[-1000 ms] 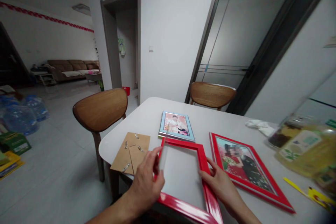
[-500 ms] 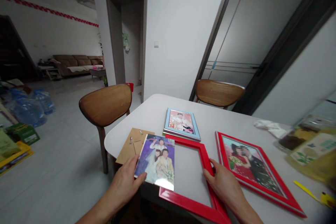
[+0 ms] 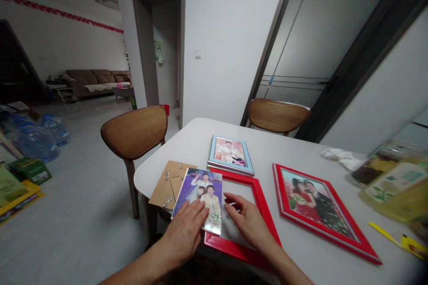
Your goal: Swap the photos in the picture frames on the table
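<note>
My left hand (image 3: 187,228) lies flat with extended fingers on the lower part of a printed wedding photo (image 3: 214,201). That photo overlaps the left side of an empty red picture frame (image 3: 265,213) at the table's near edge. Over the frame's opening, my right hand (image 3: 246,219) is curved, thumb and fingers apart, close to the photo's right edge and holding nothing. A brown backing board (image 3: 158,191) with metal clips lies partly under the photo on the left.
A light-blue framed photo (image 3: 230,153) lies behind the red frame, and a red-framed photo (image 3: 321,209) to the right. Further right are a yellow tool (image 3: 384,234), a white cloth (image 3: 343,159) and a bag with a leaf print (image 3: 391,187). Wooden chairs (image 3: 135,131) stand around the white table (image 3: 194,138).
My left hand has moved from the photo's left edge onto its lower surface. My right hand has let go of the frame's right side and moved left toward the photo.
</note>
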Demonstrator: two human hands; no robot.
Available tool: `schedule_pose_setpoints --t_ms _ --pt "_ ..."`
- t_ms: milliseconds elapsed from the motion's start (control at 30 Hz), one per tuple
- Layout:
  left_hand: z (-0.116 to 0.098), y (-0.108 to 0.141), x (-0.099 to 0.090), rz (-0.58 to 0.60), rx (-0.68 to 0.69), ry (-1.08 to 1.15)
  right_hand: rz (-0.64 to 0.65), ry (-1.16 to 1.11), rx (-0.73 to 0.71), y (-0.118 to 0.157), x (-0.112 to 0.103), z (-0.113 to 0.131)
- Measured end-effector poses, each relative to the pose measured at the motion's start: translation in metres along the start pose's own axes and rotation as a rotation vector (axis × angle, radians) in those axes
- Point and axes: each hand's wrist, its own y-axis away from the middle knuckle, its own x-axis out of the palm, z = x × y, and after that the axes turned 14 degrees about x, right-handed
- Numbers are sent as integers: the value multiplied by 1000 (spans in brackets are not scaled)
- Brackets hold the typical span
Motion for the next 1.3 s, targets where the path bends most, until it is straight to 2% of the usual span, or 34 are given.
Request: schedule_pose_setpoints --t_ms 100,200,267,300,367,400,467,500,600,667,700,767,867,967,1067,1167,1300 --pt "6 2 -5 -102 43 -17 97 -222 50 -1 9 5" --pt "15 -1 -25 -336 45 24 29 -500 95 0 8 17" --pt "19 -6 -43 -558 -96 93 -39 -659 110 2 6 26" --pt "20 -10 -51 -674 -198 154 -30 -711 130 3 6 29" --pt "18 -20 -60 -879 -365 366 82 -769 230 6 9 32" --pt "14 -26 -61 -962 -400 521 152 -792 294 7 12 32" --pt "3 -37 -53 -1061 -384 881 229 -884 371 8 17 29" --pt "-4 -42 -46 -1078 -361 1049 218 -948 370 8 18 27" --pt "-20 -49 -21 -1015 -343 1375 46 -1081 278 5 8 18" --pt "-24 -48 -9 -928 -379 1420 -26 -1038 283 3 -10 9" --pt "-23 -46 -6 -879 -403 1396 -22 -990 313 2 -20 5" --pt "-20 -40 -2 -761 -411 1262 21 -875 388 0 -41 -5" --pt "-18 -33 1 -529 -324 905 89 -739 428 -3 -62 -16" --pt "-23 -28 4 -288 -224 605 153 -656 453 -9 -64 -20" --pt "-27 -26 7 -115 -111 453 140 -597 457 -16 -57 -19" --pt "-25 -24 8 -22 -57 349 119 -581 426 -21 -51 -18" --pt "-21 -24 8 11 -50 288 149 -592 389 -20 -49 -18"
